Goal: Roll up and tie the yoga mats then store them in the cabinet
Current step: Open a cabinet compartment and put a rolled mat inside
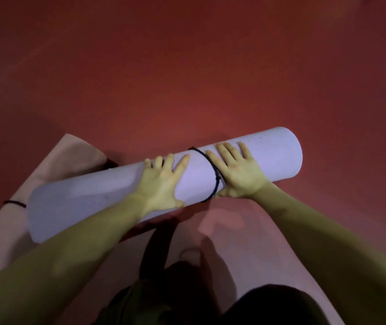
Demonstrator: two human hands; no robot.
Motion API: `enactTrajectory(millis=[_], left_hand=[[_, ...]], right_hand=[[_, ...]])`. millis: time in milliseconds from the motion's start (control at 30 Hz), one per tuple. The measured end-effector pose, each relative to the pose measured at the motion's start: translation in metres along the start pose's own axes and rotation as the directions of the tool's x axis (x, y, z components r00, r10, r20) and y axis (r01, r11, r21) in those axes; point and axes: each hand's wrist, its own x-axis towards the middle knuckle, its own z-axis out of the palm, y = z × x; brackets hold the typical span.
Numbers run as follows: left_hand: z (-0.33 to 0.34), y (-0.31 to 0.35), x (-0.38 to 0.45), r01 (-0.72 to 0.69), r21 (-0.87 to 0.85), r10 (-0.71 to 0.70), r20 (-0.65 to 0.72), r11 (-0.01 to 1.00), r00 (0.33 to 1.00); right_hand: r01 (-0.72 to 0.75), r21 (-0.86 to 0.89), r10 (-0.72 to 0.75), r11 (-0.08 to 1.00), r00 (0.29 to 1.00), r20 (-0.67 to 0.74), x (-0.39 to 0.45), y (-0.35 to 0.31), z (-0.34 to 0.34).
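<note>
Head view, items listed from left to right. Pink mat (4,231): lies flat on the red floor (187,66) along the left edge, its far corner curled over; a thin black band (15,203) rests across it just beside the left end of the roll. Second pale pink surface at lower centre and right, beneath the arms; whether it belongs to the same mat cannot be told. Lavender yoga mat (98,198): rolled into a thick tube, lying on its side across the middle of the view, left end nearer the camera and overlapping the pink mat, right end farther away over the red floor. Left hand (161,181): released, palm flat on top of the roll, fingers straight and spread, thumb at the near edge of the tube; it presses on the roll and grasps nothing. Black cord (212,172): looped around the roll near its middle, between the two hands, with a small knot showing on the near side. Right hand (236,171): released, palm flat on the roll just right of the cord, fingers straight and spread, its thumb side touching the cord. Both bare forearms reach in from the lower corners. Dark clothing and dark hair fill the bottom centre.
</note>
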Motion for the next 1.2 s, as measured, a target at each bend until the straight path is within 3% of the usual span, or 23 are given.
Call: enactTrajectory(millis=[267, 633, 733, 933, 1200], left_hand=[[-0.176, -0.028, -0.031, -0.063, 0.048, 0.066, -0.05, 0.997, 0.997], [-0.487, -0.076, -0.089, -0.142, 0.11, 0.152, -0.097, 0.984, 0.984], [-0.558, -0.095, -0.099, -0.18, 0.192, 0.218, -0.203, 0.965, 0.955], [-0.66, -0.113, -0.078, -0.255, 0.275, 0.335, -0.304, 0.927, 0.892], [-0.749, -0.099, 0.027, -0.263, 0.244, 0.334, -0.326, 0.933, 0.884]], right_hand=[[-0.12, 0.04, 0.122, 0.992, 0.99, -0.066, -0.013, 0.028, -0.174], [-0.187, 0.022, 0.188, 0.982, 0.979, -0.085, -0.016, 0.089, -0.497], [-0.217, 0.028, 0.218, 0.976, 0.965, -0.146, -0.018, 0.103, -0.571], [-0.268, -0.016, 0.257, 0.963, 0.936, -0.24, -0.014, 0.149, -0.653], [-0.329, -0.05, 0.308, 0.943, 0.92, -0.244, 0.023, 0.266, -0.697]])
